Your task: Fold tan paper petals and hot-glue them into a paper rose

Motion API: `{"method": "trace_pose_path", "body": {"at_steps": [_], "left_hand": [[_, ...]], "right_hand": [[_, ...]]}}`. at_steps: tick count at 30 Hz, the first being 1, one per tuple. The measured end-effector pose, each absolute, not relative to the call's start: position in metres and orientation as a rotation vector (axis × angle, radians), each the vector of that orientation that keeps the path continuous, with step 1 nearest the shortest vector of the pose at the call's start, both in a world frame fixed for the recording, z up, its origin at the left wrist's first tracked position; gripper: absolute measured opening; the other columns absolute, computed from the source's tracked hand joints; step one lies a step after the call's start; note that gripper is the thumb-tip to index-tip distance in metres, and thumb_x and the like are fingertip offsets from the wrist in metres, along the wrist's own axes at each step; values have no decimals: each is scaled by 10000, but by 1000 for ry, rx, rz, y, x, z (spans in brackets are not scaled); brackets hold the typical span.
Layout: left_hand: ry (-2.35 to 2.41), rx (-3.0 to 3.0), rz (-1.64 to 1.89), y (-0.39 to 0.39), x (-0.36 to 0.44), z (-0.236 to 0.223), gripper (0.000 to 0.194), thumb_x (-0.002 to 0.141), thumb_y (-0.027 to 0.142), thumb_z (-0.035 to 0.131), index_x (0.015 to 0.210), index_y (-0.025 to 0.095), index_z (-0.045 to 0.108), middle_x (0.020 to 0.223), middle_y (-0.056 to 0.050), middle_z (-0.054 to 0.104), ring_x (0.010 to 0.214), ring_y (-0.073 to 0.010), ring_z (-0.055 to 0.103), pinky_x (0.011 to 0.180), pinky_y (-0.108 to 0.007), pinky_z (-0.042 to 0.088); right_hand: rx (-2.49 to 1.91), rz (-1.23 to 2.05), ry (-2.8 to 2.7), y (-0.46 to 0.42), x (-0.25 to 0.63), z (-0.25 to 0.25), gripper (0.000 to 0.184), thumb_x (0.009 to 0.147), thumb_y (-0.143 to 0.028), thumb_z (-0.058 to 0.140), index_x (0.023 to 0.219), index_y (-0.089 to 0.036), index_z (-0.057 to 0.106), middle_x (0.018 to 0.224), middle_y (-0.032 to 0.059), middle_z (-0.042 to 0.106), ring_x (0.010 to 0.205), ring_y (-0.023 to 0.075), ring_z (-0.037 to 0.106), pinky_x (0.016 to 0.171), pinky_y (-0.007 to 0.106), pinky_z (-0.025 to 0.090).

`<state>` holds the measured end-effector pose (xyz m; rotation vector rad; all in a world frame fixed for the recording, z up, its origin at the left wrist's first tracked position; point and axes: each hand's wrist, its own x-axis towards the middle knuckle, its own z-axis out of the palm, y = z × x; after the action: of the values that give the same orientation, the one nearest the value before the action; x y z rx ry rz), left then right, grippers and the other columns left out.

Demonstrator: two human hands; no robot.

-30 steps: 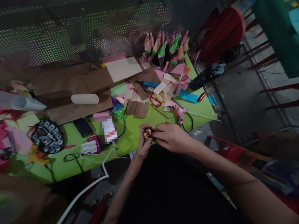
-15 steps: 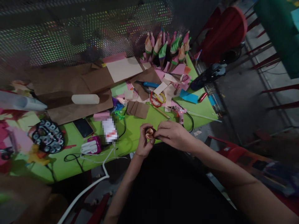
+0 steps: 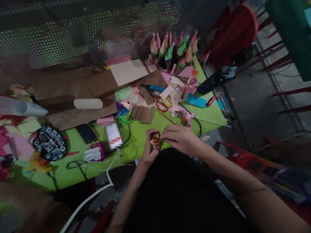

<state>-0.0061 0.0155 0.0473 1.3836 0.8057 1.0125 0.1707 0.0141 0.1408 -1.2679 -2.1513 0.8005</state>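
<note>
A small rolled piece of brown paper (image 3: 155, 139), open at the top like a cone, is held just above the table's near edge. My left hand (image 3: 149, 153) curls its fingers and thumb around it. From the right, my right hand (image 3: 178, 138) pinches the paper's rim; its fingertips are partly hidden. Beyond my hands lie a stack of brown paper pieces (image 3: 143, 114), a pencil (image 3: 168, 117) and scissors with red and yellow handles (image 3: 162, 104). A pink glue gun (image 3: 188, 119) rests beyond my right hand.
Several paper ice-cream cones (image 3: 169, 54) stand at the back right of the green table (image 3: 136, 136). A blue cutter (image 3: 157, 88) lies among paper scraps. Leftward are a phone (image 3: 86, 133), cables and a white roll (image 3: 88, 104). A dark bottle (image 3: 216, 79) stands at the right edge.
The rolled paper's rim has opened wider and flares toward me. My right fingers have shifted slightly at its edge; both hands stay in nearly the same place.
</note>
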Motion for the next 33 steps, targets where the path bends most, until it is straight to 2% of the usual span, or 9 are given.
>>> {"method": "trace_pose_path", "body": {"at_steps": [9, 15, 18, 21, 28, 33], "left_hand": [[810, 1523, 1141, 18, -2, 50, 324, 889, 413, 579, 1159, 251, 503, 1034, -47, 508, 962, -212, 513, 850, -378, 453], [859, 1650, 1138, 16, 0, 51, 330, 873, 309, 580, 1183, 242, 486, 1055, -62, 503, 998, -218, 511, 860, -397, 466], [890, 1649, 1176, 15, 1, 50, 317, 874, 310, 583, 1174, 246, 500, 1055, -64, 512, 988, -220, 520, 846, -400, 474], [926, 1670, 1216, 14, 2, 48, 325, 865, 324, 600, 1169, 246, 513, 1049, -64, 523, 985, -224, 530, 846, -405, 476], [943, 1730, 1237, 13, 3, 48, 331, 881, 328, 579, 1188, 241, 489, 1043, -68, 520, 990, -222, 532, 859, -409, 478], [953, 1710, 1229, 11, 1, 47, 337, 880, 393, 579, 1169, 237, 503, 1043, -65, 526, 997, -229, 538, 869, -417, 473]], "right_hand": [[-1378, 799, -1964, 11, 164, 135, 177, 928, -107, 549, 926, -188, 706, 900, 60, 716, 843, 164, 670, 740, 268, 518], [-1581, 756, -1776, 5, 154, 128, 92, 847, -112, 654, 871, -196, 683, 835, 22, 703, 755, 145, 654, 666, 233, 487], [-1665, 725, -1702, 1, 150, 126, 62, 824, -128, 677, 824, -189, 662, 775, 11, 676, 693, 139, 620, 626, 233, 463], [-1629, 751, -1694, -3, 149, 126, 85, 856, -132, 640, 812, -192, 680, 781, 21, 671, 709, 143, 624, 636, 238, 469], [-1508, 776, -1735, -5, 150, 129, 186, 910, -134, 573, 939, -209, 741, 861, 55, 705, 780, 162, 663, 688, 263, 516], [-1478, 838, -1795, -5, 152, 136, 219, 925, -151, 539, 1007, -206, 734, 883, 67, 705, 805, 169, 665, 719, 279, 521]]}}
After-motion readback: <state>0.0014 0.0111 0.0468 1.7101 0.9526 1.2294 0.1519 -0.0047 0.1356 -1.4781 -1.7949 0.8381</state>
